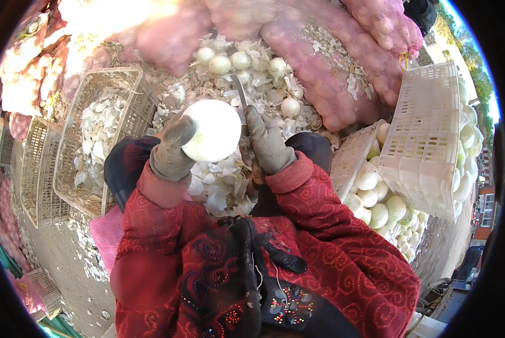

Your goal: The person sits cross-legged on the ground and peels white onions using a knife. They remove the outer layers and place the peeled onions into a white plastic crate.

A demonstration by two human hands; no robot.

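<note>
A large, pale peeled onion (212, 132) is gripped in my left hand (174, 145), which wears a grey work glove with the thumb across the onion's near side. My right hand (269, 143), gloved too, holds a knife (239, 91) by its handle; the curved blade points up and away, just right of the onion. Beyond both hands lie several onions (220, 64) on a heap of dry onion skins (178, 95). More skins (218, 190) cover the ground between my knees.
At left stands a plastic crate (128, 110) holding onion skins, with another crate (45, 169) beside it. Pink mesh sacks (311, 80) of onions line the far side. To the right, peeled onions (379, 214) lie next to white crates (419, 139).
</note>
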